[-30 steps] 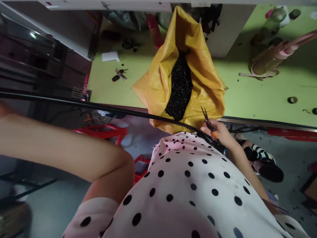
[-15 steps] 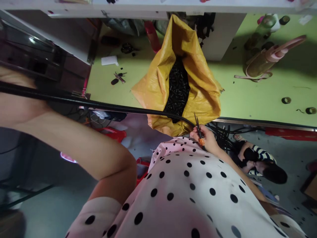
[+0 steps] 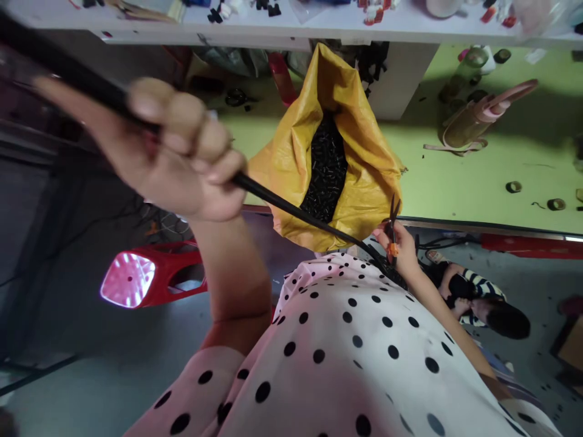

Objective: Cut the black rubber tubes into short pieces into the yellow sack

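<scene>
The left hand (image 3: 182,164) is raised high and close to the camera, with the forearm bent steeply upward from the elbow. Its fingers are curled into a tight fist around a long black tube (image 3: 291,212), which is gripped partway along its length. The tube is stretched in a straight diagonal line from the upper left corner down past the fist to the right hand (image 3: 398,246), which is held low beside the polka-dot blouse (image 3: 355,346), just in front of the table (image 3: 478,176) edge. The right hand is closed around a pair of small scissors (image 3: 392,227) with orange handles, and their dark blades are pointed upward and slightly parted. Just behind both hands, an open yellow sack (image 3: 364,158) filled with short black pieces (image 3: 325,164) is propped on the green table.
</scene>
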`<state>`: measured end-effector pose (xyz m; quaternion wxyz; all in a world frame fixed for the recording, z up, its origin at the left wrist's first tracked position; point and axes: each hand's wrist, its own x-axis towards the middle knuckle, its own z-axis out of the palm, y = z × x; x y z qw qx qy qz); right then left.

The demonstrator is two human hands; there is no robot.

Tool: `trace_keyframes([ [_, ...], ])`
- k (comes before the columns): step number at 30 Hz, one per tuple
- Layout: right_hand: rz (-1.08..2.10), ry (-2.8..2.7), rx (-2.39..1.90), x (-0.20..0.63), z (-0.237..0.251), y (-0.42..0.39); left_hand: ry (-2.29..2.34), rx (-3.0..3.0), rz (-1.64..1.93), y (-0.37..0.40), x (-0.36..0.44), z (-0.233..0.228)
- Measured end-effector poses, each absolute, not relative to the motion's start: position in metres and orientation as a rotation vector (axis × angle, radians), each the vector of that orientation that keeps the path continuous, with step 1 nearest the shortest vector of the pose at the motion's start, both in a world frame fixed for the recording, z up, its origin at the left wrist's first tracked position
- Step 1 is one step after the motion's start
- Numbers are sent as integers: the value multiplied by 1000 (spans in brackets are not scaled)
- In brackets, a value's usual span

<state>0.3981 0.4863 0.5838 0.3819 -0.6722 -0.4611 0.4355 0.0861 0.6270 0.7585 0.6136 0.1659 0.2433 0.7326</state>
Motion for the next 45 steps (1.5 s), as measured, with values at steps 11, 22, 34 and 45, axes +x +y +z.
trace_keyframes([
  [11, 1331, -1199, -1655, 387, 571, 477, 906, 455, 1207, 587, 134, 692],
  [22, 1435, -1283, -1623, 386, 565, 492, 873, 661, 1121, 581, 166, 667],
  [34, 1527, -1275, -1534, 381, 581, 516, 855, 744, 955, 557, 149, 649],
  [45, 1889, -1198, -1326, 376, 574, 504, 1452, 1197, 1117, 562, 135, 617],
])
